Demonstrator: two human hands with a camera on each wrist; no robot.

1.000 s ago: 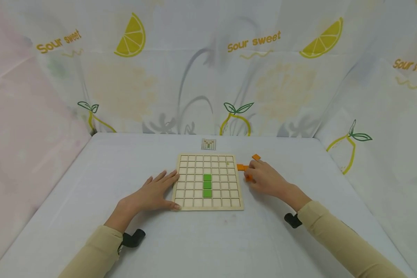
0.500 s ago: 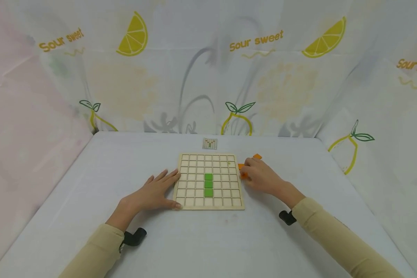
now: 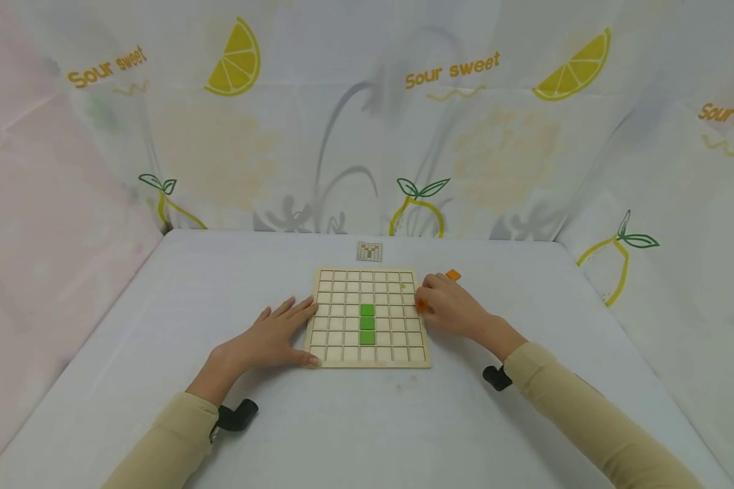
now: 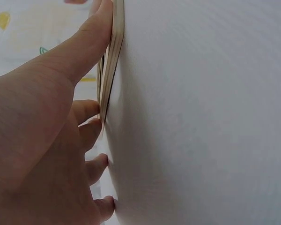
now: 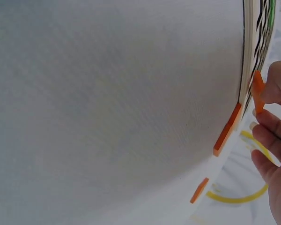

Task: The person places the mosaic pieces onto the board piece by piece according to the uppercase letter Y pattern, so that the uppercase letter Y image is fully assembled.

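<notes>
- Your left hand (image 3: 275,336) is lying relaxed and spread, holding nothing; its fingers are touching the left side of the wooden board (image 3: 373,364), and its thumb is resting at the near left corner
- Your right hand (image 3: 452,309) is pinching an orange tile (image 5: 257,91) with the thumb against the fingers, right by the board's right edge; you cannot tell whether that tile is touching the board
- The board is lying flat on the white worktop (image 3: 367,435) between your two hands, its square cells facing up
- Three green tiles (image 3: 367,323) are sitting in neighbouring cells of the board's middle column, the closest of them lying one row in from the near row
- In the right wrist view, orange pieces (image 5: 227,131) are lying on the worktop just beside the board, and a loose orange tile (image 3: 453,274) is lying farther off, just beyond your right hand
- A small card (image 3: 370,252) is lying past the board's far edge, showing a grid with a coloured, Y-like pattern
- Beige sleeves (image 3: 165,441) are covering your forearms
- A pale cloth (image 3: 508,149) with lemon prints is hanging behind the worktop
</notes>
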